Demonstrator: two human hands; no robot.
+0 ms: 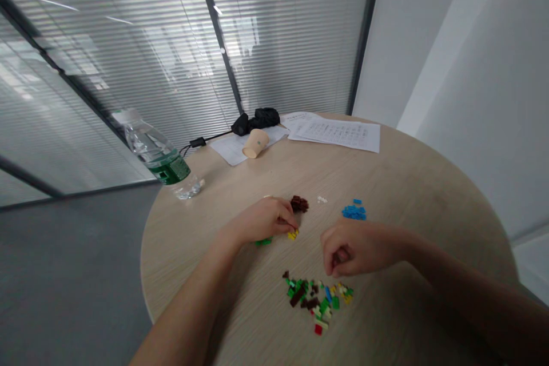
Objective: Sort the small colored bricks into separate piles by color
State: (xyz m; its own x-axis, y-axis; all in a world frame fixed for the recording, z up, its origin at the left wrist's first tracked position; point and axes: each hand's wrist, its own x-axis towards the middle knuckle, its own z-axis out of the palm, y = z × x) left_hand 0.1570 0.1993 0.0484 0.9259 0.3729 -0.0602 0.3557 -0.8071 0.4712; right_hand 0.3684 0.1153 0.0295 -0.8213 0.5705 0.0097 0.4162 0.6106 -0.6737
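Room: blinds [295,34] span the dark-framed panes; a white wall [472,68] rises at right.
Table [429,200]: round, pale, wood-grained.
Mixed pile [312,303]: small bricks of many colors lie loose on the near half of the table.
Long axes: a brown brick [297,296] slants from lower left to upper right; a blue brick [328,294] points away, its far end tipped slightly left.
Left hand [272,220]: thumb and fingers pinch together at the yellow pile [293,235]; one cannot tell whether they grip a brick.
Right hand [358,247]: curled, just beyond the mixed pile; what it holds, if anything, cannot be told.
Color piles: brown pile [299,204] past the left hand, blue pile [354,212] past the right, white bits [322,199] between.
In the way: the left hand partly covers the green pile [263,241].
Far side: bottle [165,163] at left; cup [256,143] on a sheet [231,150]; black bundle [266,118] behind; printed papers [338,134] alongside.
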